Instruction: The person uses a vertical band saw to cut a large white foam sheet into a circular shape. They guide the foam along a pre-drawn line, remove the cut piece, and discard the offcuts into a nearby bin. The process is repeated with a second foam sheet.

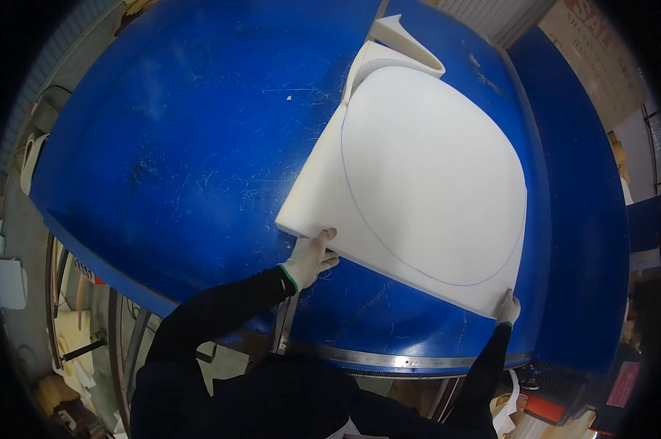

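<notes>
A thick white foam sheet [433, 168] lies on the blue table [184, 146], to the right of its middle. A thin blue curved outline is drawn on its upper face. My left hand [310, 257], in a pale glove with a green cuff, grips the sheet's near edge by its left corner, thumb on top and fingers low at the edge. At the near right corner my right hand [508, 307], also gloved, closes on the foam; its fingertips are partly hidden. Beyond the sheet's far end stands a curled white foam offcut [411, 50].
A metal strip [396, 361] runs along the table's near edge. Another metal strip [284, 322] crosses the table and passes under the foam. At the right rises a dark blue panel [576, 197]. Metal legs [117, 344] and scraps are below left; a printed board [594, 62] is far right.
</notes>
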A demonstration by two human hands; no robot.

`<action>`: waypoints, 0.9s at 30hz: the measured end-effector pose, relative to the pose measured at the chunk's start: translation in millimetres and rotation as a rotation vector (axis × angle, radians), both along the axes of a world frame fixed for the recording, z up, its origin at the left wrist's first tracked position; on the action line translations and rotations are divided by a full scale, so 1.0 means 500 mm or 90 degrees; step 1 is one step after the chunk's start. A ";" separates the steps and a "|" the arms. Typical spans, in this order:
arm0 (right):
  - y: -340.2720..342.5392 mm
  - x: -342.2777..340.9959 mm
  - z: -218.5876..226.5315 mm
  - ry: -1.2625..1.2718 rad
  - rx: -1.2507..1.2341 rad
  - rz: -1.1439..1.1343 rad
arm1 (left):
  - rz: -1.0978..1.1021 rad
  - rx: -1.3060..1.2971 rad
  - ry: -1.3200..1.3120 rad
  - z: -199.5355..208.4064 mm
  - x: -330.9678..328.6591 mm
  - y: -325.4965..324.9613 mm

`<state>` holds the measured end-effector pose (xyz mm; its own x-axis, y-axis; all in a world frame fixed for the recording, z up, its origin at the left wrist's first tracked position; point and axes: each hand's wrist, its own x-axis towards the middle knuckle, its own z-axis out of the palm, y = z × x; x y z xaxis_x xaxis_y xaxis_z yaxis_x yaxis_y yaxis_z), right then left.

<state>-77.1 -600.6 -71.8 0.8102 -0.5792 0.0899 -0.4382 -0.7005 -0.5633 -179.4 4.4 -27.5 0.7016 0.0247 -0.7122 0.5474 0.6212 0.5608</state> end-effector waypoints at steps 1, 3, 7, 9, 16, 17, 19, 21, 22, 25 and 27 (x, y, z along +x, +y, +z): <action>0.005 -0.004 0.007 0.001 0.015 0.003 | 0.008 0.001 0.008 -0.001 0.004 0.000; 0.021 -0.012 0.016 0.005 0.047 -0.003 | 0.024 0.002 0.025 -0.006 0.011 0.006; 0.059 -0.027 0.030 -0.013 0.096 -0.019 | 0.019 0.016 0.015 -0.008 0.018 0.020; 0.050 -0.035 0.026 -0.027 0.091 -0.017 | 0.021 0.017 0.005 -0.012 0.022 0.021; 0.035 -0.047 -0.002 -0.046 0.058 -0.010 | 0.009 0.050 -0.010 0.000 0.038 0.038; 0.044 -0.049 -0.004 -0.044 0.048 -0.006 | 0.008 0.050 -0.010 -0.007 0.039 0.044; 0.058 -0.054 -0.007 -0.046 0.049 -0.005 | 0.011 0.051 -0.012 -0.010 0.043 0.051; 0.066 -0.058 -0.004 -0.042 0.063 -0.008 | 0.018 0.052 -0.014 -0.007 0.047 0.055; 0.060 -0.062 -0.002 -0.037 0.075 -0.013 | 0.016 0.048 -0.020 -0.005 0.050 0.055; 0.063 -0.072 0.001 -0.043 0.088 -0.014 | 0.015 0.043 -0.034 -0.004 0.057 0.060; 0.093 -0.071 0.002 -0.043 0.101 -0.008 | 0.020 0.051 -0.039 -0.017 0.060 0.073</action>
